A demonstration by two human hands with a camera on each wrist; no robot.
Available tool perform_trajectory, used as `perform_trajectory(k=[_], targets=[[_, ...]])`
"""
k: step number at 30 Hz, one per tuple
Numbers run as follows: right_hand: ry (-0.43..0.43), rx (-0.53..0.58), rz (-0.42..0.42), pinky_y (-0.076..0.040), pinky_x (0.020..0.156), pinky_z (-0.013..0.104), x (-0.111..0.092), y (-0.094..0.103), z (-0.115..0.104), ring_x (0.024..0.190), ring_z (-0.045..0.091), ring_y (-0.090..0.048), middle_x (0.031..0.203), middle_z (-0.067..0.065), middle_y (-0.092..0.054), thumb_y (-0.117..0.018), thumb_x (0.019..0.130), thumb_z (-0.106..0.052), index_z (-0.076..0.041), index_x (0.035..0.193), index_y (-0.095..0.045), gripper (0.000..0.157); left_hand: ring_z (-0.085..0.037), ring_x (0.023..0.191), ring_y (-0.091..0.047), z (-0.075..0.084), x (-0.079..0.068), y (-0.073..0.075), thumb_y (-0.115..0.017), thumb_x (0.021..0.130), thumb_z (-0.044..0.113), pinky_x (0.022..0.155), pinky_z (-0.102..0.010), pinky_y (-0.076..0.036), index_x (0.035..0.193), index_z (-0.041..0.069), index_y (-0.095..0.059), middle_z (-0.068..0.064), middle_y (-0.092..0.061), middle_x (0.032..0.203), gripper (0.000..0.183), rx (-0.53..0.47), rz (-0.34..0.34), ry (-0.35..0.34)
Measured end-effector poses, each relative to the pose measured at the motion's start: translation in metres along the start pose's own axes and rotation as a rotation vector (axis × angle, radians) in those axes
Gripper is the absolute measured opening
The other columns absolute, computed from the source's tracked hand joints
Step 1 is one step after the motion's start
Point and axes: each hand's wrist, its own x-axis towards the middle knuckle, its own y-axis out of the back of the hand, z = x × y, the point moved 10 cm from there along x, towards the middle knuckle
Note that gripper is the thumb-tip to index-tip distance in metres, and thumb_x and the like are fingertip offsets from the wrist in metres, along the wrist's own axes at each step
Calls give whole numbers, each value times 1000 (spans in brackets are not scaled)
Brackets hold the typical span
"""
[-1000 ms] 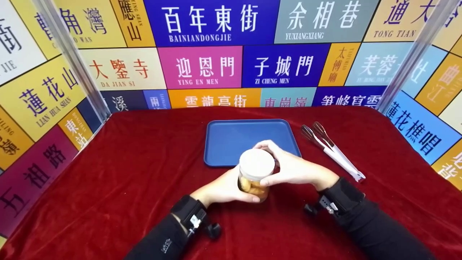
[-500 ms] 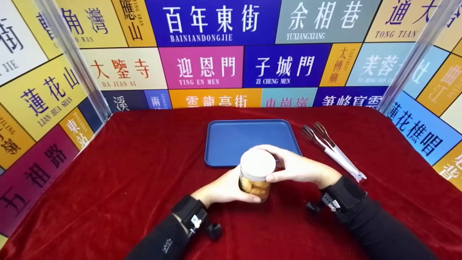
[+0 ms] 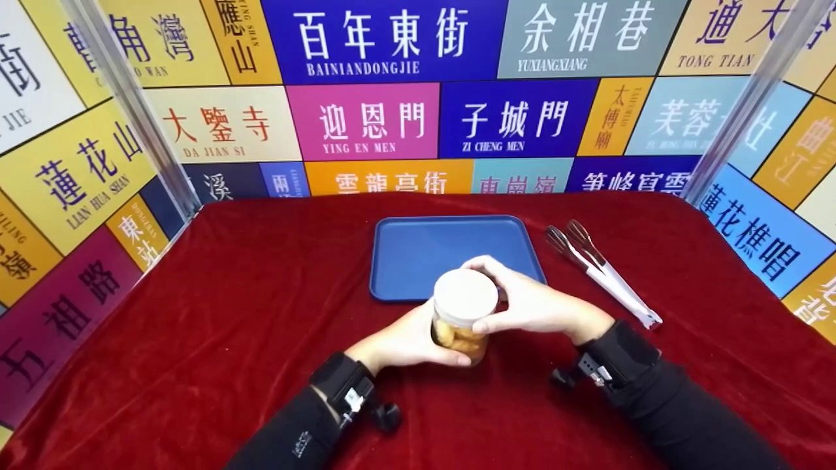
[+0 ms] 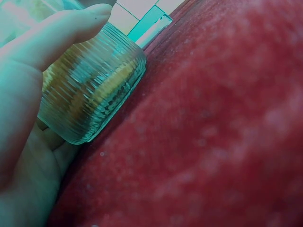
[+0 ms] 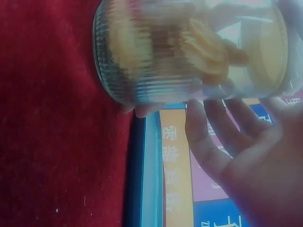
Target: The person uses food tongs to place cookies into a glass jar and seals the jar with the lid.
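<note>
A clear ribbed jar (image 4: 104, 80) with a white lid (image 3: 466, 294) stands in front of the blue tray, and golden-brown cookies (image 5: 203, 49) show through its wall. My left hand (image 3: 408, 336) wraps round the jar's body from the left, thumb across the near side. From the right, my right hand (image 3: 532, 303) grips the lid's edge, with its thumb in front and its fingers curled round the back. In the right wrist view, the right hand's fingers (image 5: 208, 137) lie along the jar near the lid end. Part of the jar is hidden behind both hands.
A blue tray (image 3: 450, 245) lies just beyond the jar, partly behind the right hand. Tongs (image 3: 604, 274) with white handles and brown heads rest to its right. Red cloth (image 3: 228, 313) covers the table, with a sign-covered backdrop (image 3: 366, 121) behind.
My right hand has turned about the lid, first to the right with its fingers lowering, then back left. My left hand holds the jar steady, and the lid remains on it.
</note>
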Motion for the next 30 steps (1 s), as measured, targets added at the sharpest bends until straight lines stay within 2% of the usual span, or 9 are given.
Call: perform_trajectory(k=[5, 10, 17, 21, 25, 30], targets=[[-9, -39, 51, -45, 109, 44, 0, 2, -2, 126, 21, -59, 133, -2, -66, -97, 78, -25, -15, 137, -50, 76, -17, 128, -61, -1, 1, 0, -95, 79, 11, 117, -37, -44, 152, 21, -45, 1, -63, 137, 88, -23, -8, -12], [-7, -44, 56, -44, 111, 43, 0, 2, -2, 127, 19, -60, 133, -5, -66, -98, 77, -25, -17, 137, -49, 77, -17, 129, -60, -2, 3, 0, -95, 78, 10, 118, -37, -43, 154, 21, -44, 1, -64, 137, 91, -22, -13, -28], [47, 6, -23, -41, 116, 39, 0, -2, 0, 137, 22, -53, 145, -3, -59, -94, 83, -26, -21, 155, -42, 90, -17, 129, -60, -2, 2, 0, -95, 78, 11, 117, -37, -43, 151, 21, -44, 2, -63, 138, 89, -12, -11, -16], [67, 146, -98, -44, 116, 35, -2, -5, 3, 141, 25, -51, 153, 5, -53, -91, 87, -31, -20, 166, -33, 98, -17, 129, -60, -2, 1, -1, -95, 79, 12, 118, -37, -43, 150, 21, -45, 2, -63, 138, 87, -12, -7, -7], [80, 244, -133, -45, 116, 34, -2, -8, 4, 144, 26, -50, 157, 10, -51, -86, 93, -28, -15, 166, -34, 91, -16, 128, -61, -4, 1, 0, -95, 79, 13, 117, -36, -44, 149, 20, -45, 3, -63, 138, 86, -10, 3, 4], [101, 220, -109, -41, 118, 32, -1, -7, 3, 143, 24, -50, 153, 9, -56, -86, 92, -20, -12, 159, -45, 79, -16, 129, -60, -4, 1, 0, -96, 78, 12, 117, -37, -43, 149, 21, -46, 3, -63, 137, 87, -11, 6, -1]])
